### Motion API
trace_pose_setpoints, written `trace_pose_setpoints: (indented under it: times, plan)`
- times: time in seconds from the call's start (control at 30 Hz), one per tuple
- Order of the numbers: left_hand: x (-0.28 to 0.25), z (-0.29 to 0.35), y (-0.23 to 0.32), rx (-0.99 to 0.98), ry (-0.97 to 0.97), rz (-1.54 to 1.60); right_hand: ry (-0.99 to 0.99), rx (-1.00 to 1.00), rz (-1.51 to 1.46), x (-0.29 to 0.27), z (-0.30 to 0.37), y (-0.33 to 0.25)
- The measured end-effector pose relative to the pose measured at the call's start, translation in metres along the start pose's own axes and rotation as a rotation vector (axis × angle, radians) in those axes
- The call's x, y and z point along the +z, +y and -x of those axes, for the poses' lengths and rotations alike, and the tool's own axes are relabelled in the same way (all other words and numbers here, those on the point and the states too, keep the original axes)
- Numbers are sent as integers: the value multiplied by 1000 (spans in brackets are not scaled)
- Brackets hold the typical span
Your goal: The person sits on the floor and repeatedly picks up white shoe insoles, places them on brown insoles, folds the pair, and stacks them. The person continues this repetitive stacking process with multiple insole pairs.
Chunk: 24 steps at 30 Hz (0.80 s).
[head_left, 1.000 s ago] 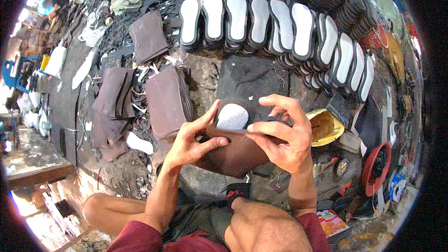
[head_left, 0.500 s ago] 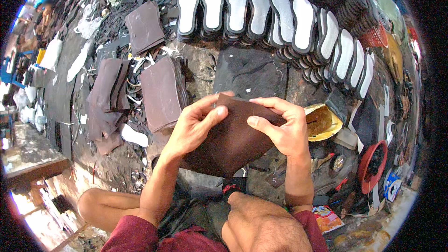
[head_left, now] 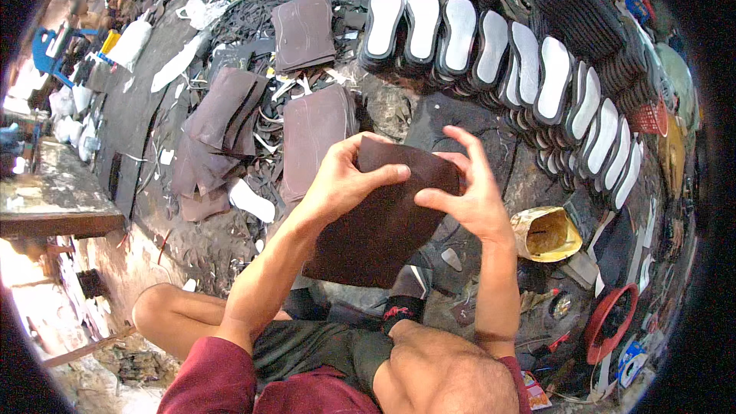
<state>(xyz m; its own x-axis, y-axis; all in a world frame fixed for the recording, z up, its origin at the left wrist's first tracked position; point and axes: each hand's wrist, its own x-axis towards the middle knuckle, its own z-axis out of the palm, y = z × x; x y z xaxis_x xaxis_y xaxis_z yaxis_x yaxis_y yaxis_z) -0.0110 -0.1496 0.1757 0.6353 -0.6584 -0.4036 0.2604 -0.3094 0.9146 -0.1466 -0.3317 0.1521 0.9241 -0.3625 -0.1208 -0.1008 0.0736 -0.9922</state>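
Note:
My left hand (head_left: 349,180) grips a dark brown sheet (head_left: 368,234) by its upper left part, thumb on top and fingers behind. The sheet hangs tilted above my lap and looks like thin leather or rubber. At its upper right edge is my right hand (head_left: 479,203), thumb and index finger spread wide apart; some of its fingers lie close to the edge, and whether they touch it is hard to see. Just beyond my left hand lies a stack of similar brown sheets (head_left: 316,142) with pale curved lines drawn on the top one.
More brown sheets (head_left: 303,34) lie farther off, others (head_left: 218,111) to the left. Stacked shoe soles with white tops (head_left: 460,34) curve from far middle to right. An open yellow container (head_left: 563,241) and a red ring-shaped object (head_left: 594,337) are at right, a wooden bench (head_left: 61,224) at left.
My right hand has loosened from the sheet and spread its fingers. My left hand still holds the sheet, which is turned a little. The whole view has shifted, with the surroundings farther right.

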Motion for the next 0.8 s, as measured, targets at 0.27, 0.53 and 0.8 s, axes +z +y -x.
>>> trace_pose_setpoints:
  times: [0.27, 0.53, 0.8]
  plan:
    - [-11, 24, -31, 214, 55, -17, -115, -118, 220, 19, -6, -19]
    - [-26, 32, -18, 33, 123, 45, -154, -79, 62, 36, -26, -12]
    - [-223, -16, -58, 334, 623, 979, 409, -221, 190, 11, -36, 23]
